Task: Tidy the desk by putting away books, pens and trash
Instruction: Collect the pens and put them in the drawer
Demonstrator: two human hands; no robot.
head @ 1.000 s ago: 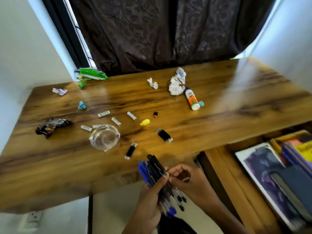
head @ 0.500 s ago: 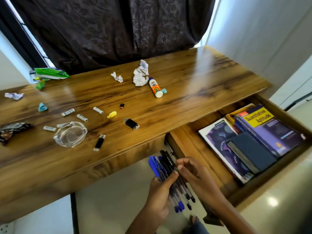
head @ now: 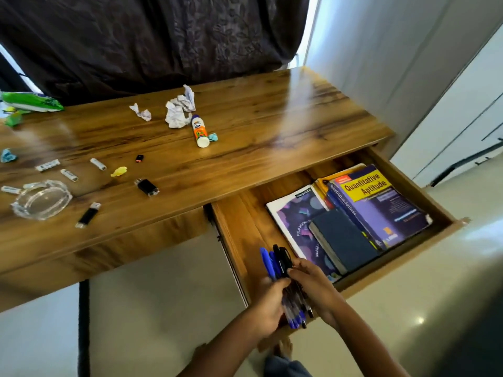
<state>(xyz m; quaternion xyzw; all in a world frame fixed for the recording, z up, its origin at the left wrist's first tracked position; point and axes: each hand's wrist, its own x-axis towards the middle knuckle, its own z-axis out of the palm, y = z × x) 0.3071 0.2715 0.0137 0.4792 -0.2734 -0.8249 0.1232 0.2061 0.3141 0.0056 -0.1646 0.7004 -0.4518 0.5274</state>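
A bundle of blue and black pens (head: 277, 263) is held between both hands over the near left corner of the open wooden drawer (head: 242, 227). My left hand (head: 268, 303) grips the bundle from the left and my right hand (head: 313, 287) grips it from the right. Inside the drawer lie several books (head: 367, 208), with a dark blue one on top and a "Quantitative Aptitude" book at the right. Crumpled white paper (head: 178, 111) and a smaller scrap (head: 141, 112) lie on the desk (head: 272, 126).
On the desk are a glue stick (head: 200, 131), a glass ashtray (head: 40, 200), several small white batteries (head: 69, 175), black USB sticks (head: 88, 214), a yellow scrap (head: 119, 171), teal scraps (head: 6, 155) and a green wrapper (head: 32, 103). A dark curtain hangs behind.
My view has swung right and the open drawer with its books has come fully into view. Both hands have carried the pen bundle rightward over the drawer's near left corner.
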